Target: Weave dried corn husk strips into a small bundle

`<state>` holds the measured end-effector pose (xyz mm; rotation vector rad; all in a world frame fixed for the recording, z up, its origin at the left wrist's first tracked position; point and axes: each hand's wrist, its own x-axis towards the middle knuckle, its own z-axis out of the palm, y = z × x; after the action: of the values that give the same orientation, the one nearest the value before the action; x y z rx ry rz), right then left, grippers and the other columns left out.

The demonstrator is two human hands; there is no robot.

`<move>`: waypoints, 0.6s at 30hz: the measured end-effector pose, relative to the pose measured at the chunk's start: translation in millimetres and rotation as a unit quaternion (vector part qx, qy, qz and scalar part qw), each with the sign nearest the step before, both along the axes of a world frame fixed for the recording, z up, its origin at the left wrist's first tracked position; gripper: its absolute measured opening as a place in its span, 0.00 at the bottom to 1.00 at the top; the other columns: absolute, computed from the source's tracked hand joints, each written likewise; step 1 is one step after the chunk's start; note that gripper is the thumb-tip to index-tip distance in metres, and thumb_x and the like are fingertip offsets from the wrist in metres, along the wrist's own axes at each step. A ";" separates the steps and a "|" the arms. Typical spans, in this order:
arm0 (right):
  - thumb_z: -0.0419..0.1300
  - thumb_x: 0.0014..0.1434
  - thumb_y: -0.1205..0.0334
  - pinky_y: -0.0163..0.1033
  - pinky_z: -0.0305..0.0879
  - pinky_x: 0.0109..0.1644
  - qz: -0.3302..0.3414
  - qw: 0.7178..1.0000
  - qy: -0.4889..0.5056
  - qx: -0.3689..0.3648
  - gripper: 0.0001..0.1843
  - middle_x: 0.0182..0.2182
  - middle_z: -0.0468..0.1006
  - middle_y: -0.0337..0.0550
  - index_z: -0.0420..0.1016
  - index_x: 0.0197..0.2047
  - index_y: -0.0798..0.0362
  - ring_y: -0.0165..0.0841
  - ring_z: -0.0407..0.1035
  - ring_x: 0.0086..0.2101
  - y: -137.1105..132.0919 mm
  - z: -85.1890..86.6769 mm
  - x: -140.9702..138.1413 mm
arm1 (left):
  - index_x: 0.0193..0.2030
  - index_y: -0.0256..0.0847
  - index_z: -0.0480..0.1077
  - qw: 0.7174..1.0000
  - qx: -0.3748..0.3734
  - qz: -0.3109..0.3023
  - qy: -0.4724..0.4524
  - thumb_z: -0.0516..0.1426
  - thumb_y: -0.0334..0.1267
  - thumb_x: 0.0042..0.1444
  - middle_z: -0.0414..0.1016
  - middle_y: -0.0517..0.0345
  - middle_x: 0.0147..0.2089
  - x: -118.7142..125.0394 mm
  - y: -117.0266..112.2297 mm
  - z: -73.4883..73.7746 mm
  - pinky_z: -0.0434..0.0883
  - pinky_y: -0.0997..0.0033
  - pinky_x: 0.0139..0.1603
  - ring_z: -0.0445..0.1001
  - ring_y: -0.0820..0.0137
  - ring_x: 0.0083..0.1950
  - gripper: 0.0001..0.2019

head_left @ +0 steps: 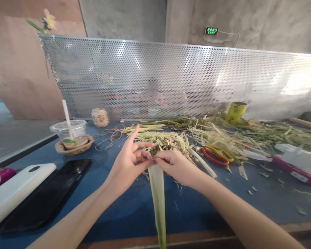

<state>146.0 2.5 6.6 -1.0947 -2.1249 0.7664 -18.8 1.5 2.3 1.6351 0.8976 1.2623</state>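
A blue tabletop [129, 214] spreads beneath a heap of plant fibre [204, 135], and a long, pale leaf strip [158, 193] points lengthwise toward the wearer from the left hand [129, 159] and right hand [177, 166], which pinch its far end (both equally near).

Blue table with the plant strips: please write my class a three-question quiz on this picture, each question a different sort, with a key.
1. True or false: the left hand and right hand are held wide apart.
2. Fill in: a white ____ sticks up out of the clear cup.
3. Which lies nearer the camera, the black phone or the yellow container?

Key: 1. False; they meet at the pale strip. 2. Straw. 3. The black phone.
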 end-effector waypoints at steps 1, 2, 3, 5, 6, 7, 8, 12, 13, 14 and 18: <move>0.48 0.54 0.70 0.30 0.44 0.21 -0.004 1.000 0.014 0.001 0.15 0.15 0.49 0.30 0.49 0.18 0.54 0.22 0.45 0.18 -0.1 -1.0 -0.7 | 0.67 0.54 0.31 1.000 -0.003 0.008 -0.007 0.62 0.31 0.47 0.71 0.53 0.46 0.7 -1.1 1.2 0.72 0.73 0.31 0.72 0.74 0.34 0.50; 0.48 0.53 0.71 0.29 0.44 0.21 -0.007 1.000 0.029 -0.003 0.15 0.14 0.49 0.30 0.49 0.18 0.54 0.22 0.46 0.18 -0.3 -2.3 -1.5 | 0.67 0.55 0.27 1.000 -0.002 0.015 -0.012 0.62 0.31 0.47 0.72 0.54 0.44 1.6 -2.3 2.3 0.73 0.72 0.31 0.72 0.73 0.33 0.52; 0.48 0.52 0.71 0.29 0.44 0.21 -0.010 0.999 0.046 -0.012 0.15 0.14 0.50 0.30 0.50 0.17 0.54 0.22 0.46 0.17 -0.5 -3.7 -2.3 | 0.66 0.56 0.24 1.000 0.002 0.022 -0.017 0.62 0.31 0.47 0.72 0.55 0.42 2.6 -3.5 3.2 0.73 0.72 0.31 0.72 0.73 0.33 0.54; 0.48 0.52 0.71 0.29 0.45 0.20 -0.006 0.996 0.080 -0.045 0.14 0.13 0.53 0.29 0.53 0.17 0.54 0.21 0.49 0.16 -0.7 -6.4 -3.6 | 0.65 0.56 0.19 0.999 0.014 0.032 -0.023 0.62 0.31 0.47 0.74 0.58 0.38 4.2 -5.6 4.1 0.73 0.71 0.31 0.73 0.72 0.33 0.56; 0.47 0.52 0.71 0.29 0.46 0.20 -0.003 0.994 0.090 -0.058 0.14 0.13 0.54 0.29 0.54 0.17 0.54 0.21 0.50 0.16 -0.7 -7.2 -4.0 | 0.64 0.55 0.17 0.999 0.021 0.036 -0.024 0.62 0.30 0.47 0.74 0.58 0.37 4.7 -6.2 4.0 0.73 0.70 0.31 0.73 0.71 0.33 0.57; 0.47 0.52 0.71 0.29 0.46 0.20 -0.003 0.994 0.092 -0.060 0.14 0.13 0.54 0.29 0.54 0.17 0.53 0.21 0.50 0.16 -0.6 -7.7 -4.0 | 0.64 0.55 0.16 0.999 0.027 0.039 -0.022 0.61 0.30 0.48 0.74 0.58 0.37 4.7 -6.3 3.6 0.73 0.70 0.32 0.74 0.71 0.33 0.57; 0.47 0.53 0.70 0.29 0.46 0.21 -0.006 0.995 0.087 -0.049 0.14 0.13 0.53 0.29 0.53 0.17 0.53 0.22 0.49 0.16 -0.3 -7.8 -3.7 | 0.64 0.54 0.16 0.998 0.034 0.042 -0.015 0.61 0.31 0.48 0.75 0.58 0.38 4.4 -6.0 2.7 0.74 0.69 0.33 0.74 0.70 0.33 0.56; 0.48 0.55 0.68 0.30 0.45 0.23 -0.018 0.998 0.019 0.053 0.15 0.15 0.50 0.30 0.50 0.19 0.53 0.23 0.48 0.19 1.9 -5.1 0.5 | 0.65 0.52 0.18 0.989 0.094 0.068 0.092 0.59 0.38 0.52 0.74 0.52 0.45 0.3 -0.8 -2.6 0.73 0.64 0.39 0.74 0.67 0.39 0.51; 0.48 0.55 0.68 0.30 0.45 0.23 -0.014 0.997 0.001 0.070 0.14 0.16 0.51 0.31 0.50 0.19 0.53 0.23 0.48 0.19 2.3 -4.2 1.9 | 0.65 0.50 0.17 0.981 0.114 0.076 0.136 0.58 0.40 0.53 0.74 0.52 0.46 -0.7 0.6 -3.8 0.72 0.63 0.40 0.74 0.67 0.39 0.51; 0.48 0.56 0.68 0.30 0.45 0.24 -0.009 0.997 -0.015 0.081 0.14 0.16 0.51 0.31 0.51 0.20 0.53 0.23 0.48 0.19 2.6 -3.2 3.2 | 0.65 0.48 0.16 0.971 0.133 0.079 0.180 0.56 0.41 0.54 0.75 0.51 0.45 -1.5 1.6 -4.8 0.72 0.63 0.41 0.74 0.67 0.39 0.50; 0.48 0.56 0.69 0.31 0.44 0.25 0.009 0.994 -0.061 0.092 0.14 0.16 0.52 0.31 0.51 0.20 0.53 0.23 0.49 0.20 2.0 0.1 6.4 | 0.64 0.41 0.11 0.931 0.204 0.048 0.299 0.49 0.40 0.60 0.76 0.49 0.44 -2.7 2.2 -6.8 0.70 0.63 0.44 0.74 0.66 0.40 0.44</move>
<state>152.4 4.5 6.7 -1.0489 -2.2583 0.5111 -21.5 3.7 -4.5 2.4099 1.1355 1.0697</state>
